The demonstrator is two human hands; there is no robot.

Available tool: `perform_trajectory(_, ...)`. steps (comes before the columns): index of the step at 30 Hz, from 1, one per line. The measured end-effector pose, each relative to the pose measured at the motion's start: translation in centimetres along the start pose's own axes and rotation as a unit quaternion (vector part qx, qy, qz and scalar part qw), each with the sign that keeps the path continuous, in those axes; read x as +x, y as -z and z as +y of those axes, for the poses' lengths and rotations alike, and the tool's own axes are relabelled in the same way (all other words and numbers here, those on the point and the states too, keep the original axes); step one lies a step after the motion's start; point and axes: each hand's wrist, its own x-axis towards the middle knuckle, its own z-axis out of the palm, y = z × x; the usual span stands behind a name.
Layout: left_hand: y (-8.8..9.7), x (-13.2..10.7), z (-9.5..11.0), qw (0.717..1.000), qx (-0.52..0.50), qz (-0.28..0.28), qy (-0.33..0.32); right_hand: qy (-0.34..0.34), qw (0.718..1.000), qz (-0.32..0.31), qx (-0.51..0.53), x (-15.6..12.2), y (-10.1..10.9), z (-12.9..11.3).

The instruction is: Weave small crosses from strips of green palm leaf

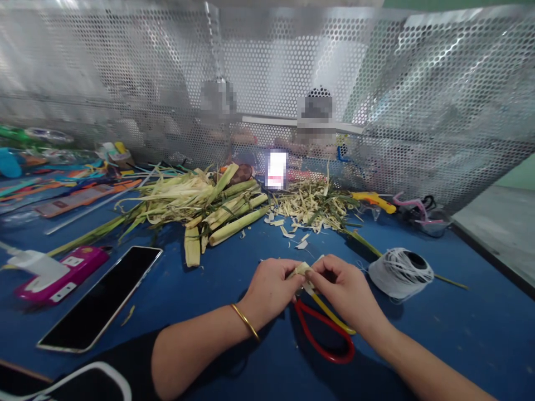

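My left hand and my right hand meet over the blue table. Both pinch a small pale piece of plant stalk between thumb and fingers; the fingertips partly cover it. Below them lies a pair of scissors with a red loop handle, its blades hidden by the hands. A yellow strip, perhaps the other handle, runs beside the red loop. To the right of my right hand sits a roll of white string. A gold bangle is on my left wrist.
Green stalks and leaves are piled ahead, with pale shavings beside them. A yellow glue gun and clear goggles lie at the right. Left are a dark phone and a magenta power strip. A perforated metal screen stands behind.
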Motion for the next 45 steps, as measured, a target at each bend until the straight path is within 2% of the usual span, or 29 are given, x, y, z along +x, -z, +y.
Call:
perform_trajectory(5, -0.19, 0.51, -0.43, 0.995, -0.099, 0.004, 0.02, 0.046, 0.998, 0.033, -0.017, -0.62, -0.29, -0.11)
perform_trajectory(10, -0.25, 0.65, -0.51, 0.99, -0.136, 0.021, 0.043, 0.13, 0.99, 0.038, -0.027, -0.76, -0.35, 0.09)
perform_trajectory(15, -0.34, 0.29, 0.0, 0.985, -0.153, 0.009, 0.073, 0.094, 0.993, 0.055, -0.035, -0.69, -0.33, 0.21)
perform_trajectory(22, -0.31, 0.3, 0.2, 0.972, -0.211, 0.025, 0.097, 0.217, 0.973, 0.0, -0.083, -0.78, 0.03, -0.05)
perform_trajectory(24, -0.25, 0.34, 0.2, 0.972, -0.215, 0.029, 0.096, 0.23, 0.969, -0.008, -0.088, -0.73, 0.17, -0.09)
perform_trajectory(27, -0.18, 0.3, 0.28, 0.972, -0.212, 0.022, 0.099, 0.197, 0.979, -0.003, -0.057, -0.5, 0.33, -0.08)
perform_trajectory(31, -0.16, 0.33, 0.16, 0.979, -0.182, 0.024, 0.085, 0.112, 0.994, 0.002, 0.013, -0.14, 0.38, 0.03)
perform_trajectory(38, -0.36, 0.26, -0.41, 0.995, -0.09, 0.017, 0.031, -0.017, 0.996, 0.008, 0.082, -0.11, 0.03, 0.0)
perform_trajectory(45, -0.31, -0.21, -0.07, 0.999, 0.036, 0.027, -0.008, -0.04, 0.993, 0.008, 0.113, -0.1, -0.31, 0.38)
